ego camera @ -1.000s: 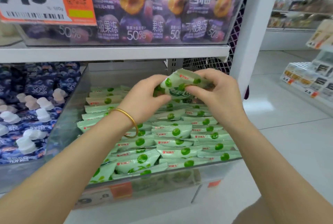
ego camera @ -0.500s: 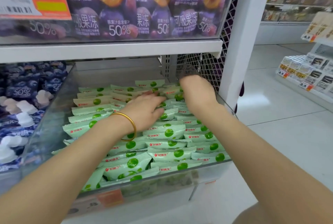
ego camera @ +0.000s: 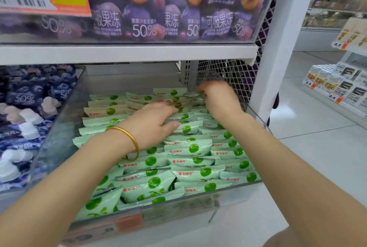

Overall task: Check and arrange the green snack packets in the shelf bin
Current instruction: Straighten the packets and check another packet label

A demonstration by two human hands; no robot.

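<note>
Shelf bin (ego camera: 57, 131) of green packets (ego camera: 190, 148): left hand (ego camera: 151, 125) presses flat; right hand (ego camera: 220, 101) grip unclear.

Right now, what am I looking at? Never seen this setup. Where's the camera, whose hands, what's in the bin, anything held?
No machine here: these are a person's two bare hands, filmed by one wide-angle camera worn on the head, looking forward and down. That is the only view. In front is a clear bin, filled with rows of green snack packets. The left hand, with a gold bangle at the wrist, lies flat on packets mid-bin, fingers straight, gripping nothing. The right hand reaches to the back right corner, fingers curled down onto the packets there; whether it pinches one is hidden. Purple prune jelly pouches stand on the white shelf above, blue pouches beside the bin on the left.
</note>
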